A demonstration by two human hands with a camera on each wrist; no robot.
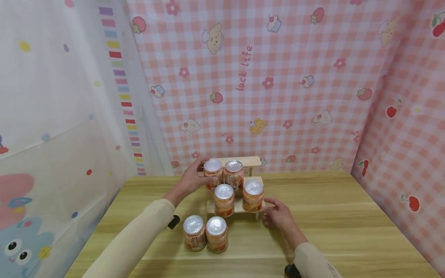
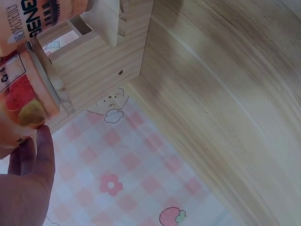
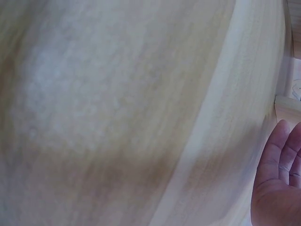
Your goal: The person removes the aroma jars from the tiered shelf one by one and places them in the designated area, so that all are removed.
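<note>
A small wooden tiered rack (image 1: 257, 161) stands on the table. On its steps are several jars with silver lids and orange labels. My left hand (image 1: 190, 178) grips the upper left jar (image 1: 213, 166), thumb across its front and fingers around the far side. In the left wrist view, fingertips touch the fruit-printed label of that jar (image 2: 28, 101). Beside it is another upper jar (image 1: 234, 173). Two jars occupy the low step, a left one (image 1: 224, 200) and a right one (image 1: 253, 197). My right hand (image 1: 281, 218) reaches to the rack's right end, index finger extended close by the right jar.
Two more jars, one on the left (image 1: 194, 233) and one on the right (image 1: 217, 234), stand side by side on the wooden table (image 1: 330, 231) in front of the rack. A pink checked cloth (image 1: 271, 104) hangs behind, with a white patterned curtain (image 1: 69, 116) at left.
</note>
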